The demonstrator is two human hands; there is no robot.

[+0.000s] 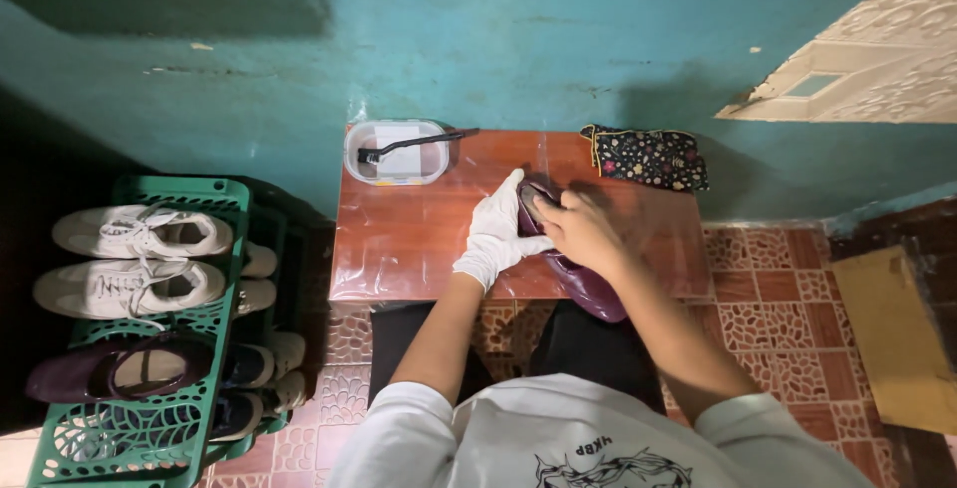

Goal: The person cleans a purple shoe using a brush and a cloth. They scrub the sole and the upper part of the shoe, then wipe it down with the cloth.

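The gloved left hand (495, 232) gripped the toe of the purple shoe (576, 271), steadying it on the small table (409, 239). The bare right hand (578, 229) pressed closed on its upper, apparently rubbing; its contents were hidden. A brush (414, 143) rested across the plastic tub (396, 153) within reach.

The near left part of the worktop (399, 249) lies open for a pass. At its back left corner a white tub (397, 154) with a black brush (414, 142) across it blocks the way; a dark floral cloth (648, 157) takes the back right corner. The purple shoe (578, 274) and both hands fill the middle right. A green shoe rack (140, 333) stands just left.
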